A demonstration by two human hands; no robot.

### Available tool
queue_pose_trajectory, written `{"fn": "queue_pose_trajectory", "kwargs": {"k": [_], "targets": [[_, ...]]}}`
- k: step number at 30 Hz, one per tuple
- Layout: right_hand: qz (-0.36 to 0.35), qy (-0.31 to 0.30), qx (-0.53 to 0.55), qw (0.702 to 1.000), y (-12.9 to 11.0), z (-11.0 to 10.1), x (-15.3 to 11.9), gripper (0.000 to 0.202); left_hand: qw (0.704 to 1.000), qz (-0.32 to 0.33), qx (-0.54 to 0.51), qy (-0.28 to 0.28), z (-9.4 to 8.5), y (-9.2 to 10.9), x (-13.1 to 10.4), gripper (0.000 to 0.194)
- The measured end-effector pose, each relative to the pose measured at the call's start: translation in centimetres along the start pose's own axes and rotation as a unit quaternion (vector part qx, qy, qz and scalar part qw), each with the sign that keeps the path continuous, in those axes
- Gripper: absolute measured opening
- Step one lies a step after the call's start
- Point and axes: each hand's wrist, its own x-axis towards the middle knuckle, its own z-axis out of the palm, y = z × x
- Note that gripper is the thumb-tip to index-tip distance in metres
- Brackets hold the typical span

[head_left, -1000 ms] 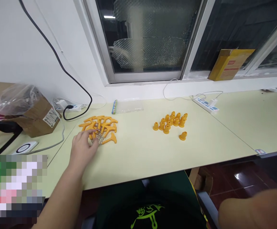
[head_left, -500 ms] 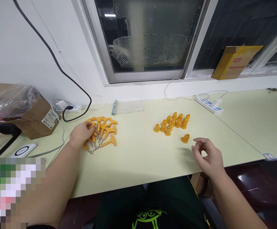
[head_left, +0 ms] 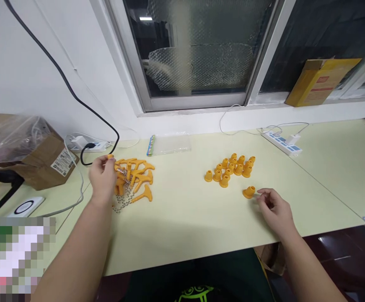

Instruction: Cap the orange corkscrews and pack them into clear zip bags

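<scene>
At the left, my left hand (head_left: 102, 176) is closed in a pinch on a yellow T-shaped handle (head_left: 110, 156), only a small end of which shows above the fingers. Beside and below it lies a pile of similar yellow T-shaped handles (head_left: 143, 193) with silver chains (head_left: 122, 204). My right hand (head_left: 275, 209) rests low over the table at the right, its fingers curved and a little apart, holding nothing. Its fingertips are right beside a single yellow cone-shaped cap (head_left: 249, 192), which leans to one side; contact is hard to tell. Behind stands a cluster of yellow caps (head_left: 224, 180).
A clear plastic bag (head_left: 171, 144) lies near the wall. Power strips (head_left: 282, 141) with cables sit at the back. A cardboard box (head_left: 48, 161) and a white round-ringed charger (head_left: 28, 206) are at the left. A yellow carton (head_left: 322, 84) leans on the window.
My left hand has lifted up and left from the pile with a yellow handle. My right hand has come up to the single cap, which now sits tilted differently. The view has shifted slightly.
</scene>
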Motion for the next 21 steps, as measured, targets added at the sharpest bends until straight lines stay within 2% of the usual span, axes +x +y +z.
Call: {"fn": "queue_pose_trajectory", "kwargs": {"k": [2,3,5,8,10,12,14,16,17,21], "targets": [[0.000,0.003,0.004,1.000,-0.8,0.2,0.2,0.018,0.982,-0.074,-0.166,-0.057,2.2,1.8,-2.1,0.015],[-0.006,-0.001,0.009,1.000,-1.4,0.3,0.3,0.017,0.967,-0.105,-0.211,-0.098,3.4,2.7,-3.4,0.017],[-0.031,-0.021,0.024,0.999,-3.1,0.5,0.6,0.015,0.944,-0.159,-0.234,-0.171,5.7,4.1,-6.1,0.023],[-0.086,-0.076,0.052,0.992,-6.3,1.2,1.1,0.012,0.901,-0.191,-0.254,-0.294,8.3,5.3,-10.0,0.039],[-0.124,-0.140,0.072,0.980,-8.4,2.1,1.4,0.014,0.862,-0.219,-0.272,-0.368,9.4,5.4,-12.2,0.049],[-0.161,-0.207,0.070,0.962,-10.3,3.2,2.0,0.026,0.828,-0.235,-0.284,-0.422,10.0,5.1,-13.8,0.053],[-0.206,-0.216,0.026,0.954,-12.0,4.6,2.8,0.037,0.809,-0.251,-0.292,-0.444,10.2,4.6,-15.0,0.054],[-0.253,-0.184,-0.015,0.950,-13.4,6.1,3.8,0.039,0.797,-0.270,-0.296,-0.451,10.1,4.0,-15.6,0.054],[-0.268,-0.188,-0.026,0.944,-14.0,6.8,4.4,0.039,0.791,-0.279,-0.298,-0.455,10.0,3.8,-15.7,0.054],[-0.260,-0.277,-0.071,0.922,-15.4,9.2,6.4,0.025,0.778,-0.292,-0.309,-0.463,9.7,3.2,-15.5,0.052]]}}
